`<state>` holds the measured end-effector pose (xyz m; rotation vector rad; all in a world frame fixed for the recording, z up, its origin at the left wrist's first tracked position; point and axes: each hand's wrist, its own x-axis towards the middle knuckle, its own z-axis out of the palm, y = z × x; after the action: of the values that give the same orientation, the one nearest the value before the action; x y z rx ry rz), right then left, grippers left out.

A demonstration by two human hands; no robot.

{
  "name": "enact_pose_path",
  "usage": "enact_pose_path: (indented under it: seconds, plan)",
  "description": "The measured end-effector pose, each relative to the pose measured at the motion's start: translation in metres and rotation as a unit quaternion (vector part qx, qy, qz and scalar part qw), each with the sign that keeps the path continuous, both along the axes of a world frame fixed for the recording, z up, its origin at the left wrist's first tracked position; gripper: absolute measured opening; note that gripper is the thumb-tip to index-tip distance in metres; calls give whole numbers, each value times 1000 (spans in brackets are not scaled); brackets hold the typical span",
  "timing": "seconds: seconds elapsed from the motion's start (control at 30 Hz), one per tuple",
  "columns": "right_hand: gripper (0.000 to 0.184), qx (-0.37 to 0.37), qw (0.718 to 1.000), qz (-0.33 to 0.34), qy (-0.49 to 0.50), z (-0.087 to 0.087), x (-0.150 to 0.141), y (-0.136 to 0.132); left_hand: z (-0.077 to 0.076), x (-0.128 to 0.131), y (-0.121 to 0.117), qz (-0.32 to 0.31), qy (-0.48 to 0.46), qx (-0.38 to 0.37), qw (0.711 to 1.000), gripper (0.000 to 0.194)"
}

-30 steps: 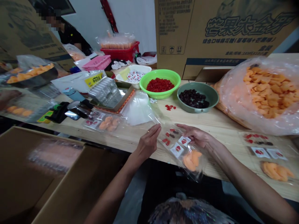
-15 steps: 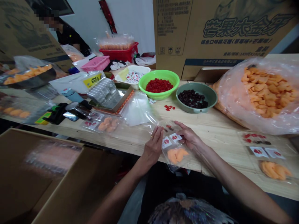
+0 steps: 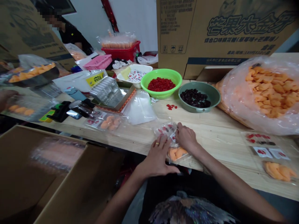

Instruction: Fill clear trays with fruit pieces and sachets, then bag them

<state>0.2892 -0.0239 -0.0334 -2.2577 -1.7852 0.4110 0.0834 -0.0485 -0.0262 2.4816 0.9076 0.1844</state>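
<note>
A clear plastic tray in a clear bag lies at the front edge of the table before me. It holds red and dark candies at its far end, white printed sachets in the middle and orange pieces at the near end. My left hand lies spread over its left side, fingers apart. At the right side, my right hand is closed, its curled fingers gripping the bag's edge; the exact pinch is hidden. Part of the sachets is covered by the hands.
Behind are a green basin of red candies, a grey-green bowl of dark ones and flat clear bags. A large bag of orange pieces and another filled tray are right. A cardboard box stands low left.
The bagged tray has gone from tilted in both hands to lying flat on the table, slightly left. My left hand has spread over it; my right hand has curled closed at its side.
</note>
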Motion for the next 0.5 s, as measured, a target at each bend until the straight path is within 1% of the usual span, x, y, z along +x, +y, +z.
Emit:
enact_pose_path:
  seconds: [0.03,0.07,0.1,0.17,0.23,0.3,0.33,0.4,0.5]
  plan:
    - [24,19,998,27,-61,4,-3,0,-3,7,-6,19,13,2,1000,122]
    - [24,41,992,62,-105,7,-5,1,-7,13,-12,40,21,7,999,123]
    - [25,63,984,107,-129,9,-7,1,-12,18,-17,60,23,12,998,119]
    - [32,84,966,210,-129,10,-10,2,-21,24,-22,92,-1,19,996,113]
    - [35,81,950,284,-102,8,-11,0,-27,25,-24,121,-53,24,991,116]
    - [32,72,940,324,-72,6,-11,-6,-32,24,-23,163,-100,40,981,115]
    - [29,70,937,337,-56,6,-11,-11,-34,23,-22,183,-112,54,975,110]
    - [24,67,933,353,-23,8,-11,-23,-37,21,-20,209,-111,83,968,94]
    - [30,61,931,361,14,14,-14,-46,-39,18,-16,228,-91,112,963,68]
